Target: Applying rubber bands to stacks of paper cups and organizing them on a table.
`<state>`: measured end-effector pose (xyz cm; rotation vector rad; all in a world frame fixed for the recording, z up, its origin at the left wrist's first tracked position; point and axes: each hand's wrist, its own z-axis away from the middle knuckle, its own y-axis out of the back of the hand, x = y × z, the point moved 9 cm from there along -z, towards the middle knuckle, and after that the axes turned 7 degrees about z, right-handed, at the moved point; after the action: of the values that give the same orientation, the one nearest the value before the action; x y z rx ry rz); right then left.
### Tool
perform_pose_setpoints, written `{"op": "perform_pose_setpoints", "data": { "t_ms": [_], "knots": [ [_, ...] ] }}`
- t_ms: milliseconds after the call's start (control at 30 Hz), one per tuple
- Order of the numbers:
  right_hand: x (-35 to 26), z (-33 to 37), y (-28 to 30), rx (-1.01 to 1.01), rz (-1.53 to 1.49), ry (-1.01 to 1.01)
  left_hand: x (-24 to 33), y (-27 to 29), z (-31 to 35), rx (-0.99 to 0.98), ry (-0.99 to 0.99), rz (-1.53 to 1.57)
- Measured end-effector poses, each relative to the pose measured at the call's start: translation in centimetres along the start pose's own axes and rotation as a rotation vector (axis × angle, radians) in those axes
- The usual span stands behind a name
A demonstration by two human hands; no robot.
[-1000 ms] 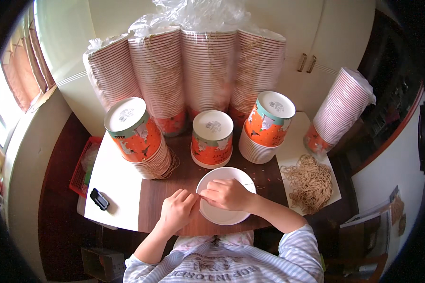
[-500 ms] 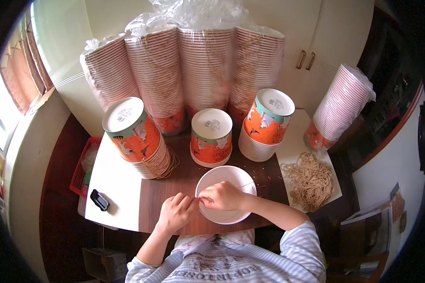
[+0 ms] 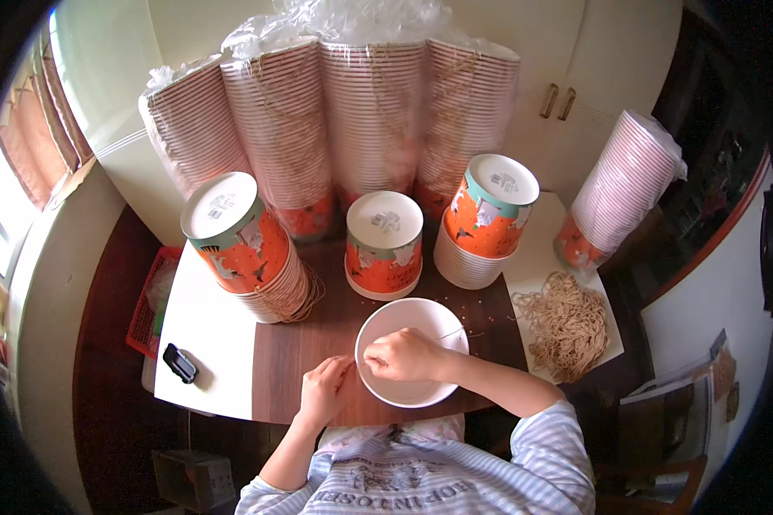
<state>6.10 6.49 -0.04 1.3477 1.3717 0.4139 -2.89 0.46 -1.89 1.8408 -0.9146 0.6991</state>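
A white paper bucket (image 3: pixel 412 393) stands mouth up near the front edge of the table. My right hand (image 3: pixel 405 354) is over its mouth, fingers pinched together. A thin cord (image 3: pixel 452 336) shows beyond that hand and crosses the bucket's right rim. My left hand (image 3: pixel 325 388) is just outside the left rim, thumb and fingers closed; whatever is between them is too small to make out. Behind the bucket sits an upside-down orange and green printed paper bucket (image 3: pixel 384 245).
Nested printed buckets stand upside down at left (image 3: pixel 236 236) and right (image 3: pixel 488 219), the left with cord round it. Tall plastic-wrapped stacks (image 3: pixel 374 120) fill the back; another stack (image 3: pixel 623 184) leans at right. A tan cord heap (image 3: pixel 567 326) and a black plastic holder (image 3: pixel 180 364) lie aside.
My hands, close together at the bucket's left rim before, are now slightly apart. The left has turned a little, and the view has shifted slightly.
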Motion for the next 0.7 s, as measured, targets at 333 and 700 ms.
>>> {"op": "perform_pose_setpoints", "data": {
  "t_ms": [333,700],
  "knots": [
    [0.15,-0.08,-0.16,0.003,0.004,0.019,-0.72,-0.36,0.24,-0.005,0.072,0.066],
    [-0.09,-0.17,-0.37,0.009,0.027,0.031,-0.63,-0.54,0.53,-0.013,0.061,0.071]
  ]
}}
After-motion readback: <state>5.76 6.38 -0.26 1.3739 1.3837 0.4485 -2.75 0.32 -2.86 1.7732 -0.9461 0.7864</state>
